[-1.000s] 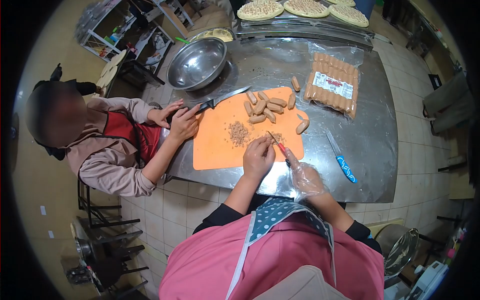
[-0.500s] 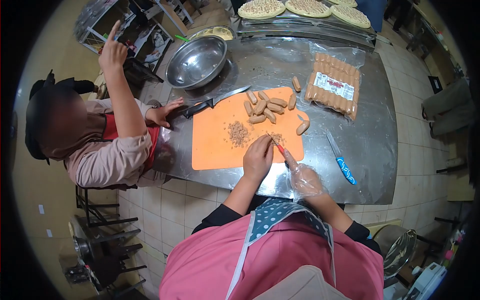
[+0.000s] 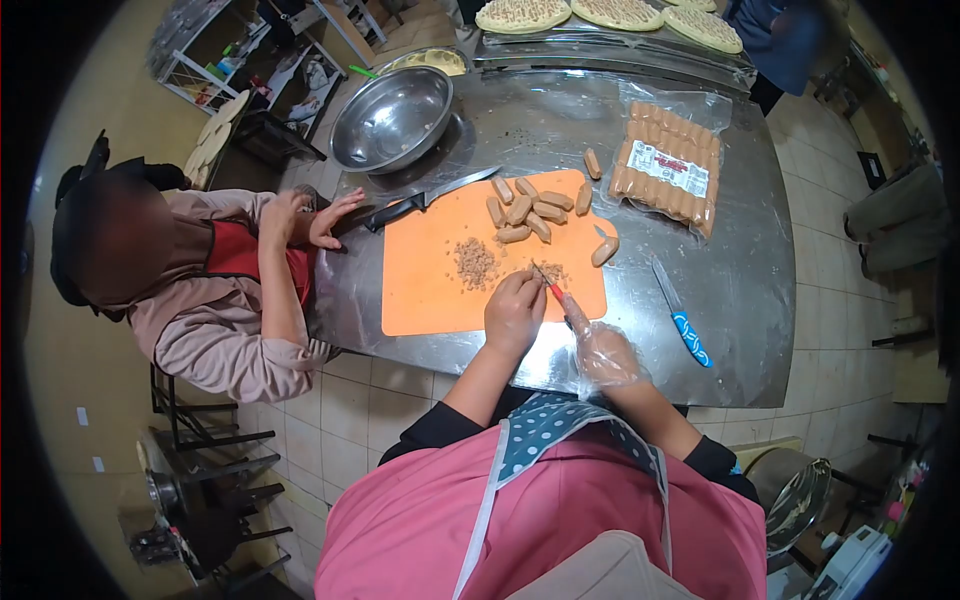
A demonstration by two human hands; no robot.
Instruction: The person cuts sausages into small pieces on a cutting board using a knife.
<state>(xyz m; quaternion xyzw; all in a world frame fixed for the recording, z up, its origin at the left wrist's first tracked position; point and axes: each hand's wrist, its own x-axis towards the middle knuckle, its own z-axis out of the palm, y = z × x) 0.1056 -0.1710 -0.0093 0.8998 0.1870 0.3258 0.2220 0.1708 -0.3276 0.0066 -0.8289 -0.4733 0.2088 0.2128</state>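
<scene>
My right hand (image 3: 608, 355), in a clear plastic glove, grips a small knife by its red handle (image 3: 556, 290), index finger stretched along it. The blade points away over finely diced sausage (image 3: 553, 272) on the orange cutting board (image 3: 430, 310). Close beside the blade, my left hand (image 3: 515, 310) is closed with fingertips down on the board; whatever it pinches is hidden. A larger heap of diced sausage (image 3: 475, 263) lies left of it. Several short sausage pieces (image 3: 540, 212) are piled toward the board's far right, and one sausage piece (image 3: 604, 250) rests at its right edge.
A blue-handled knife (image 3: 690, 338) lies to the right; a large black-handled knife (image 3: 400, 212) overlaps the board's far left. Beyond are a steel bowl (image 3: 392, 118) and a sausage pack (image 3: 668, 165). A co-worker (image 3: 230, 270) sits left, a hand on the table. Topped dough rounds (image 3: 615, 14) stand behind.
The co-worker's raised arm has come down near their other hand. Another person has appeared at the far right back. My hands stay nearly in place, the knife tip shifting slightly.
</scene>
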